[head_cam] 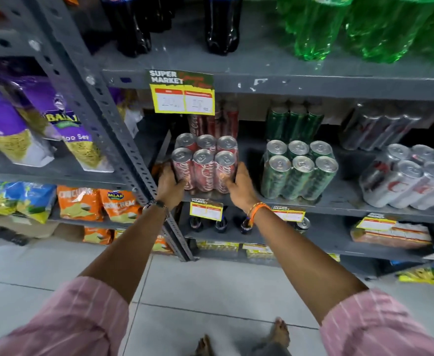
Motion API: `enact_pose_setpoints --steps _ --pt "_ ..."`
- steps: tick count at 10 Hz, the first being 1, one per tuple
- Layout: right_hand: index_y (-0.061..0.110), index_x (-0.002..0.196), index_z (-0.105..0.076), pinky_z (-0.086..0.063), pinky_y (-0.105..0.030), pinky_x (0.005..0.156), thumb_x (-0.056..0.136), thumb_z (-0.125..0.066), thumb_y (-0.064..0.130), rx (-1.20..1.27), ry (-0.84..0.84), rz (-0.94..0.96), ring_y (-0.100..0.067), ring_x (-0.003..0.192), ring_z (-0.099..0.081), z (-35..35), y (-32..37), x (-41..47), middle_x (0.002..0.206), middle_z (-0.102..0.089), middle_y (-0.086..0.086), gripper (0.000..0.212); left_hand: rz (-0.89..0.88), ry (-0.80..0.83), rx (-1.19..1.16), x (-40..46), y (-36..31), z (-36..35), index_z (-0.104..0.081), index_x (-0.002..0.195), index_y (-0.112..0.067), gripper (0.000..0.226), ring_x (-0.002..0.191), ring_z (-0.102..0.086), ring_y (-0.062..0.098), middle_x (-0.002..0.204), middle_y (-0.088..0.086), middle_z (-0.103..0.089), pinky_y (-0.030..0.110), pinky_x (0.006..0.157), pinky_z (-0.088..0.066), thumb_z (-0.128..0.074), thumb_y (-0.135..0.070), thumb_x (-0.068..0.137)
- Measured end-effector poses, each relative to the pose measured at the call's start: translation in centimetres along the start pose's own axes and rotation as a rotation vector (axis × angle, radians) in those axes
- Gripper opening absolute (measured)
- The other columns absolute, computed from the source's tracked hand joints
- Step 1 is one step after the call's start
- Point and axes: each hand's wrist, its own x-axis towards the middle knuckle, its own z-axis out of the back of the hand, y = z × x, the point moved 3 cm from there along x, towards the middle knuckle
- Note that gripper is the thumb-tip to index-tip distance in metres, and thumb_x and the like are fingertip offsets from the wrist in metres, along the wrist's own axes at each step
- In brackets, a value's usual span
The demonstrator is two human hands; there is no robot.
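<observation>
grey shelf [339, 201], middle tier: shrink-wrapped red can pack [205, 165] stands at the front edge, near green can pack [298, 170]. left hand [169, 183] and right hand [239, 183] clasp its sides, thumbs in front. risk: slick wrap slips, pack drops off edge.

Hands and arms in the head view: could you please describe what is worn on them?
The left sleeve and right sleeve are pink with fine stripes, ending around the elbow. The left hand has a dark band at its wrist, the right hand an orange thread band. No gloves.
</observation>
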Motion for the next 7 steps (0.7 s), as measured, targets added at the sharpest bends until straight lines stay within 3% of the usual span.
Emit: enact_pose_setpoints --steps 1,2,3,5,6,7 --pt "0.002 0.134 -0.044 -0.041 -0.044 0.114 0.097 -0.057 0.01 -0.004 -0.027 -0.011 -0.033 0.132 -0.051 -0.2 -0.2 0.0 0.139 -0.052 -0.018 0.039 -0.031 -0.003 -0.029 0.2 1.0 -0.2 -0.043 0.133 0.004 0.043 0.115 -0.058 0.044 0.124 0.026 -0.059 0.053 0.094 -0.049 -0.055 0.0 0.092" --pt "0.001 0.132 -0.045 -0.043 -0.047 0.113 0.096 -0.058 0.007 -0.018 -0.031 -0.006 -0.032 0.129 -0.054 -0.2 0.2 -0.3 0.136 -0.055 -0.019 0.039 -0.067 -0.01 -0.045 -0.1 1.6 -0.3 -0.044 0.128 0.008 0.039 0.117 -0.057 0.049 0.124 0.03 -0.057 0.059 0.098 -0.048 -0.055 0.001 0.092" --pt "0.0 0.136 -0.044 -0.042 -0.047 0.114 0.096 -0.059 0.008 -0.033 -0.028 0.005 -0.031 0.13 -0.053 -0.1 0.2 -0.5 0.138 -0.054 -0.019 0.044 -0.062 -0.02 -0.127 -0.4 1.8 -0.4 -0.041 0.138 0.001 0.049 0.131 -0.054 0.039 0.139 0.023 -0.054 0.057 0.108 -0.045 -0.057 0.002 0.091" --pt "0.003 0.14 -0.043 -0.04 -0.045 0.117 0.097 -0.058 0.009 -0.036 -0.028 0.003 -0.03 0.133 -0.051 -0.2 0.4 -0.8 0.141 -0.052 -0.017 0.046 -0.035 -0.033 -0.121 -0.4 1.8 -0.3 -0.043 0.136 -0.001 0.048 0.128 -0.058 0.037 0.137 0.021 -0.058 0.056 0.106 -0.048 -0.058 0.001 0.091" --pt "0.004 0.138 -0.044 -0.042 -0.046 0.115 0.097 -0.059 0.012 -0.046 -0.012 -0.014 -0.029 0.131 -0.053 0.2 1.2 -1.0 0.139 -0.054 -0.015 0.044 -0.004 -0.002 -0.075 -0.5 0.7 0.2 -0.042 0.136 0.0 0.045 0.123 -0.061 0.037 0.133 0.021 -0.061 0.053 0.102 -0.051 -0.057 -0.002 0.094" --pt "0.004 0.144 -0.038 -0.041 -0.046 0.117 0.096 -0.062 0.011 0.033 -0.046 -0.023 -0.027 0.136 -0.051 0.4 1.5 -1.6 0.145 -0.052 -0.014 0.054 -0.011 -0.064 -0.041 -1.5 -0.2 0.3 -0.042 0.138 0.0 0.049 0.119 -0.062 0.037 0.132 0.02 -0.061 0.037 0.092 -0.052 -0.059 0.0 0.092"
